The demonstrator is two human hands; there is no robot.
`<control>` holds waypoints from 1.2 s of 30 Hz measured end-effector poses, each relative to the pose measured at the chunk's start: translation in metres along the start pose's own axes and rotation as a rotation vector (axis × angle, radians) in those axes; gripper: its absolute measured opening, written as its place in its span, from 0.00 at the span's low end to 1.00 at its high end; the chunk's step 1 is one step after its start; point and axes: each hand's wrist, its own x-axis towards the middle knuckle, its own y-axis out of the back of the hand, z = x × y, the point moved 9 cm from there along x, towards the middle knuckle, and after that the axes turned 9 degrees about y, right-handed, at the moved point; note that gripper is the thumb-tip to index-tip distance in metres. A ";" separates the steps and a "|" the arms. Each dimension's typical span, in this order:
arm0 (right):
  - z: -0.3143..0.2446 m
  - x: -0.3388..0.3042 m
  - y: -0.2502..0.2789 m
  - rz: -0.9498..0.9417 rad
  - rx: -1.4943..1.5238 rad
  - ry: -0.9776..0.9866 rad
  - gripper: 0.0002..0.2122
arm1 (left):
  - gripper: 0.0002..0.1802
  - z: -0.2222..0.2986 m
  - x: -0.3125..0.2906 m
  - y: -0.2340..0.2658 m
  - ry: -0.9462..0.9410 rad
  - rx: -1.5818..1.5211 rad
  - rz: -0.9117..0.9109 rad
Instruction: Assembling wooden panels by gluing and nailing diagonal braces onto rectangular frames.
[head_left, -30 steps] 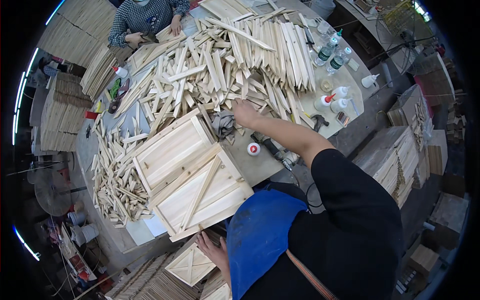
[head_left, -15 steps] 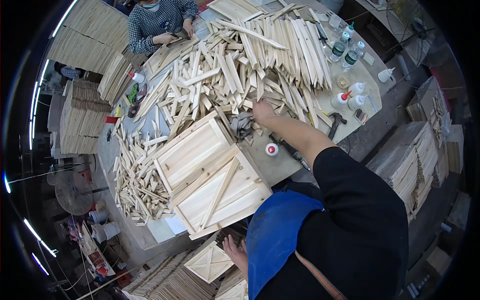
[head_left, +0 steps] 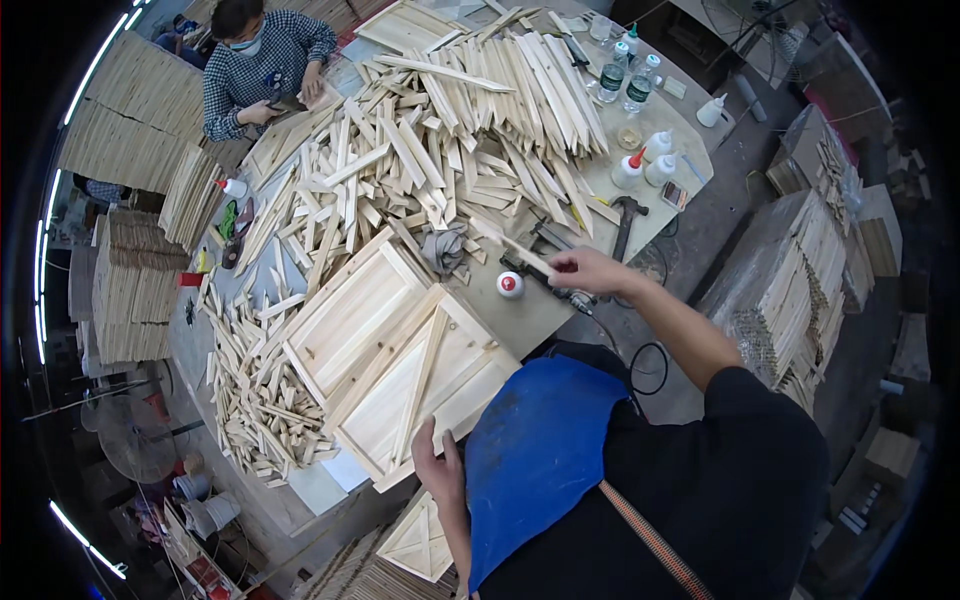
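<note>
A framed wooden panel [head_left: 352, 322] with a diagonal brace lies on the table in front of me. My right hand [head_left: 585, 271] pinches the end of a thin wooden strip [head_left: 522, 253], which points up and left past the panel's right side. At the panel's near edge is my left hand [head_left: 438, 462], thumb and fingers apart, nothing in it; whether it touches the edge I cannot tell. A white bottle with a red tip [head_left: 510, 285] stands close to the strip. Beside the panel's far corner lies a crumpled grey rag [head_left: 442, 250].
Loose wooden strips [head_left: 400, 150] cover much of the table. On the right are a hammer [head_left: 627, 225], white bottles [head_left: 658, 146] and clear water bottles [head_left: 640, 85]. Across the table a person [head_left: 262, 70] handles wood. Stacked boards [head_left: 765, 285] stand right of the table.
My right hand has come back from the strip pile toward me, now with a strip. My left hand has risen from below to the panel's near edge. The whole view has shifted slightly.
</note>
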 end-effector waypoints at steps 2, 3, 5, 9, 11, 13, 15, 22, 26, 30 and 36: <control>-0.043 -0.020 -0.048 -0.036 0.061 0.173 0.17 | 0.28 0.028 0.020 -0.017 0.006 -0.225 -0.165; -0.063 -0.031 -0.071 -0.081 0.051 0.178 0.19 | 0.28 0.041 0.029 -0.027 0.025 -0.407 -0.245; -0.092 -0.037 -0.111 -0.125 0.059 0.185 0.20 | 0.27 0.092 0.041 -0.043 -0.095 -0.716 -0.410; -0.116 -0.034 -0.165 -0.250 0.082 0.209 0.21 | 0.27 0.098 0.069 -0.057 0.006 -1.010 -0.489; -0.121 -0.031 -0.175 -0.234 0.088 0.224 0.21 | 0.27 0.089 0.074 -0.053 0.043 -1.074 -0.473; -0.116 -0.031 -0.180 -0.224 0.097 0.225 0.21 | 0.26 0.078 0.075 -0.045 0.050 -1.021 -0.447; -0.086 -0.029 -0.175 -0.131 0.241 0.157 0.19 | 0.25 0.067 0.079 -0.037 0.045 -0.925 -0.397; 0.120 -0.007 -0.122 0.455 1.047 -0.460 0.30 | 0.21 0.071 0.071 -0.014 -0.245 0.049 -0.055; 0.142 0.015 -0.134 0.480 1.384 -0.744 0.34 | 0.19 0.058 0.072 -0.022 -0.327 0.169 -0.021; 0.151 0.042 -0.146 0.423 1.554 -0.793 0.35 | 0.19 0.052 0.069 -0.028 -0.414 0.228 -0.005; 0.177 0.082 -0.150 0.384 1.601 -0.690 0.30 | 0.20 0.047 0.065 -0.035 -0.430 0.285 0.001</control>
